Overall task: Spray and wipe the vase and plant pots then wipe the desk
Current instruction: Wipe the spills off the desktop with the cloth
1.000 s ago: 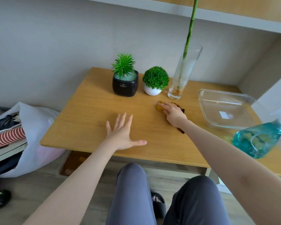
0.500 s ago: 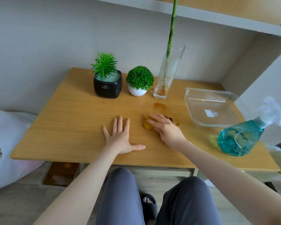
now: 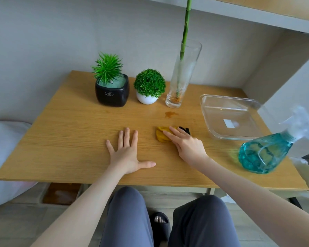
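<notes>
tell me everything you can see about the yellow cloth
The yellow cloth is a small mustard-yellow rag, soft and crumpled, with a black part showing at its right edge. It lies bunched on the wooden desk, in front of the glass vase and a wet patch. The right hand presses it flat with straight fingers, covering much of it.

left hand (image 3: 127, 154) flat, right hand (image 3: 187, 145) pressing (seemingly flat)

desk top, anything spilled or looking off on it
Yes: a small amber wet patch lies on the desk, just in front of the glass vase. The yellow cloth under the right hand lies short of it, so it is unwiped.
</notes>
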